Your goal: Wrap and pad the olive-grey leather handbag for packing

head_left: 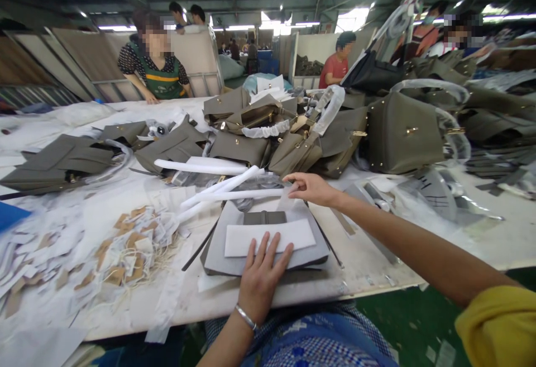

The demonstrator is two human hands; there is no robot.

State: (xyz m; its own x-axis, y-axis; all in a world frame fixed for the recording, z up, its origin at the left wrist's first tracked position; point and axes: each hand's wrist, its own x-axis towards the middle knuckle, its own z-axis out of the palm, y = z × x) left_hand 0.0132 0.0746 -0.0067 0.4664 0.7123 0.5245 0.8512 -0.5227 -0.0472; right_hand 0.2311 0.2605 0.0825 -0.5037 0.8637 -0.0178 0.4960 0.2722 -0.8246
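My left hand [264, 275] lies flat with its fingers spread on a white foam strip [272, 236]. Under the strip is a pale grey sheet [232, 219] that covers most of an olive-grey bag [209, 261] at the table's front edge. A piece of the same olive-grey material [264, 218] shows just beyond the strip. Past the bag's far right corner, my right hand [312, 188] is closed in a pinch, thumb against fingers, on what looks like a thin translucent sheet [296, 205]. Two narrow dark straps [201, 247] run out at the bag's sides.
White foam rods [221, 194] lie crossed just behind the bag. Paper tags with strings [134, 249] are heaped on the left. Several olive-grey handbags [404, 132] pile up across the table's middle and right. A co-worker in a green apron [161, 71] stands at the far side.
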